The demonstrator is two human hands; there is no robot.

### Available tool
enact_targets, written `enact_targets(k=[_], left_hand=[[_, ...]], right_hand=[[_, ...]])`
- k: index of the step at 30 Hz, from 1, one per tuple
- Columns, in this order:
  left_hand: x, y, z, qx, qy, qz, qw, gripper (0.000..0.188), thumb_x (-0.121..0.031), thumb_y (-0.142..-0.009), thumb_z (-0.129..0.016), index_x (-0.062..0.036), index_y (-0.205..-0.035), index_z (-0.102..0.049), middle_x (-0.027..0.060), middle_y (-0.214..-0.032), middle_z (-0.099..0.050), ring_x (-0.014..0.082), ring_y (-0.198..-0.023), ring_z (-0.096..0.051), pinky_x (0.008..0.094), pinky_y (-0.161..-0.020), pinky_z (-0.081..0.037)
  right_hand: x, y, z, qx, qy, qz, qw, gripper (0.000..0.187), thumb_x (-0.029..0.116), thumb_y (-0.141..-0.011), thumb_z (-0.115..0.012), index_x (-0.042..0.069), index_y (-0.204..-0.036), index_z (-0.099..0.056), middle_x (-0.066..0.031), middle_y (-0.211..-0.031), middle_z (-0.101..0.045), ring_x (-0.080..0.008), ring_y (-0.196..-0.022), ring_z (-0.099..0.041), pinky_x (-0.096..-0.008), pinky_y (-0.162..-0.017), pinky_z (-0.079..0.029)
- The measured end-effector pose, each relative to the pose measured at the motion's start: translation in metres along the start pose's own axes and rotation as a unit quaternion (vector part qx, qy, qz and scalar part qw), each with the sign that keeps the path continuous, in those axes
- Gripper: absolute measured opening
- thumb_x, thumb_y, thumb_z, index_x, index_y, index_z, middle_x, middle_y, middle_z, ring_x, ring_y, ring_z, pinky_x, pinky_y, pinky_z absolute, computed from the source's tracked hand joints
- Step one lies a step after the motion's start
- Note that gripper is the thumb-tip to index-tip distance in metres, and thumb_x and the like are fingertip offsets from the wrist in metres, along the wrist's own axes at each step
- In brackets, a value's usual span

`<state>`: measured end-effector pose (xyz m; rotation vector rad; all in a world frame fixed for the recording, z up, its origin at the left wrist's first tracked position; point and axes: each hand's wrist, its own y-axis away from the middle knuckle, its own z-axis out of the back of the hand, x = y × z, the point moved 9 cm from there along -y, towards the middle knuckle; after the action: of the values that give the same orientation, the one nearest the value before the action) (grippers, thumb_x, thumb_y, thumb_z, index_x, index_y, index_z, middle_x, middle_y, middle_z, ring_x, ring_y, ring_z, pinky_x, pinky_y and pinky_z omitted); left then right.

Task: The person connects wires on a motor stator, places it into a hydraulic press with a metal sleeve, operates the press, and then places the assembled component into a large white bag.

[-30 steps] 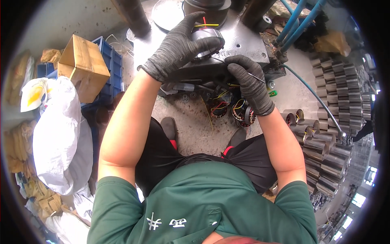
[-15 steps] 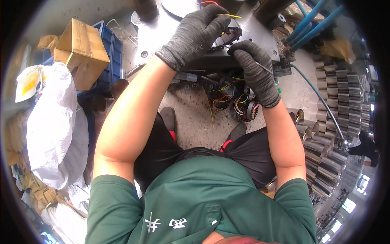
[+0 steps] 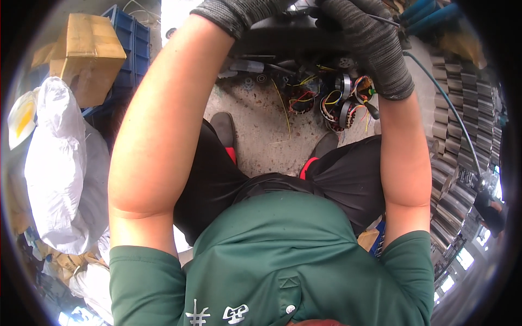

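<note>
Where wired coils (image 3: 337, 100) lie, concrete floor (image 3: 261, 130).

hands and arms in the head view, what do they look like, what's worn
Both hands wear dark grey knitted gloves with ribbed cuffs ending at the wrist: left glove, right glove. The forearms are bare. Short dark green sleeves of a shirt cover the upper arms.

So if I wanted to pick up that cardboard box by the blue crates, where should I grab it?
Probably by two opposite side walls of the cardboard box, coming from above. It sits tilted on the blue crates with its flat sides exposed, and the white sack crowds its lower edge.
</note>
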<state>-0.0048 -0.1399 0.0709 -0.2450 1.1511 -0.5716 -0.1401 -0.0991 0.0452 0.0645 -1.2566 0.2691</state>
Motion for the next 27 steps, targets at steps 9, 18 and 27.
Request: enact_targets(k=[9, 18, 27], left_hand=[[0.011, -0.004, -0.010, 0.018, 0.021, 0.038, 0.999, 0.026, -0.025, -0.104, -0.053, -0.0012, -0.105, -0.063, 0.0141, -0.085, -0.066, 0.0308, -0.080, -0.064, 0.0416, -0.076, -0.052], [0.000, -0.004, -0.010, 0.014, -0.148, -0.138, 0.979, 0.016, -0.008, -0.099, -0.052, -0.0002, -0.108, -0.063, 0.0177, -0.104, -0.067, 0.0376, -0.093, -0.067, 0.0442, -0.078, -0.055], [-0.010, 0.006, -0.016, -0.029, -0.303, -0.306, 0.902, 0.023, -0.004, -0.088, -0.060, -0.0006, -0.110, -0.062, 0.0186, -0.105, -0.065, 0.0391, -0.093, -0.067, 0.0451, -0.078, -0.056]], right_hand=[[-0.010, -0.001, -0.003, 0.050, -0.017, 0.047, 0.997, 0.014, 0.015, -0.097, -0.064, 0.002, -0.094, -0.068, 0.0023, -0.083, -0.062, -0.0081, -0.078, -0.057, -0.0264, -0.069, -0.047], [0.000, 0.001, -0.008, 0.067, -0.065, 0.059, 0.994, 0.012, 0.014, -0.096, -0.065, 0.003, -0.095, -0.069, 0.0028, -0.084, -0.063, -0.0075, -0.079, -0.058, -0.0256, -0.069, -0.047], [-0.006, -0.002, -0.005, 0.031, -0.070, 0.020, 0.997, 0.011, 0.015, -0.095, -0.067, 0.004, -0.098, -0.070, 0.0024, -0.087, -0.066, -0.0078, -0.080, -0.060, -0.0249, -0.072, -0.050]])
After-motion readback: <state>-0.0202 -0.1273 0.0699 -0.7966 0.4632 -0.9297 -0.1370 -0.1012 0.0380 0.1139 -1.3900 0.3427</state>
